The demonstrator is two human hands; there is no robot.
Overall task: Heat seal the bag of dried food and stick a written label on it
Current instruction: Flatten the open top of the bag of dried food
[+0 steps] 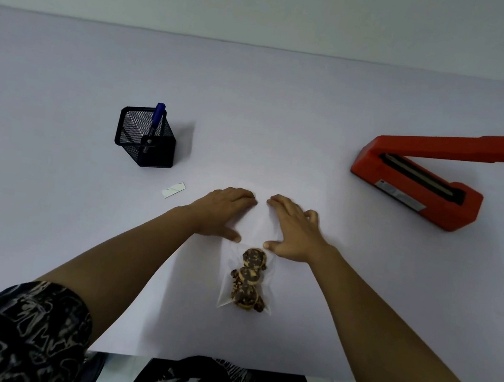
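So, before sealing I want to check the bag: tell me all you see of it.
The bag is a clear plastic pouch lying flat on the pale table, its length running away from the person. Round brown-and-tan dried food sits in its near end; the far part is empty. The left hand and right hand press flat on that empty part. Its far edge is too faint to judge.

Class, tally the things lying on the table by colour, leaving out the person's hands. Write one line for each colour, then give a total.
Black: 1, the pen holder
Blue: 1, the marker
Red: 1, the heat sealer
White: 1, the label
Clear: 1, the bag, with brown dried food inside
Total: 5
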